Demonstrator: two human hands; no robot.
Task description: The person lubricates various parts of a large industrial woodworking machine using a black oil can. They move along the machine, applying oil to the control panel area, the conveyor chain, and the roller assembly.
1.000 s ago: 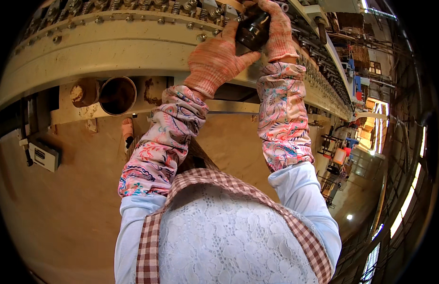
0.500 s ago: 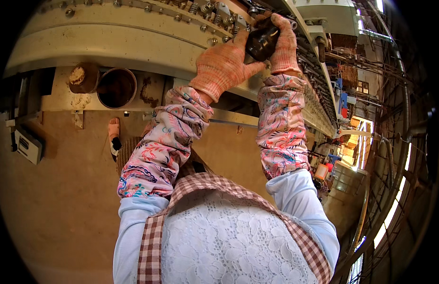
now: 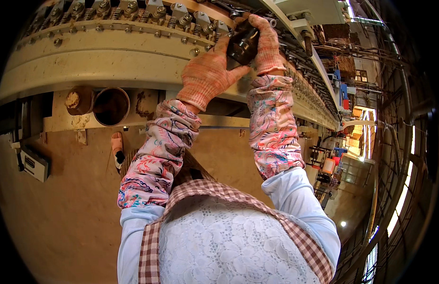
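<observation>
Both hands wear pinkish-orange knit gloves and meet at a long machine. Between them is a dark, glossy, rounded object (image 3: 243, 46), tilted over the machine's row of parts; its exact kind is unclear. My right hand (image 3: 267, 45) grips its right side, fingers bent over the top. Against its left side lies my left hand (image 3: 207, 73), thumb stretched below it and the other fingers partly hidden behind it. Beside the hands runs a row of springs and bolts (image 3: 185, 21) along the cream machine rail (image 3: 110, 59).
A round open can (image 3: 126, 108) with dark residue stands on a lower ledge at left, beside a brown, rusty-looking container (image 3: 80, 100). A slanting metal bar (image 3: 295, 38) crosses just right of my hands. Brown floor (image 3: 77, 199) lies below.
The view has shifted, so the hands and the dark object appear further left, with more of the spring row showing. Both hands keep about the same hold on it.
</observation>
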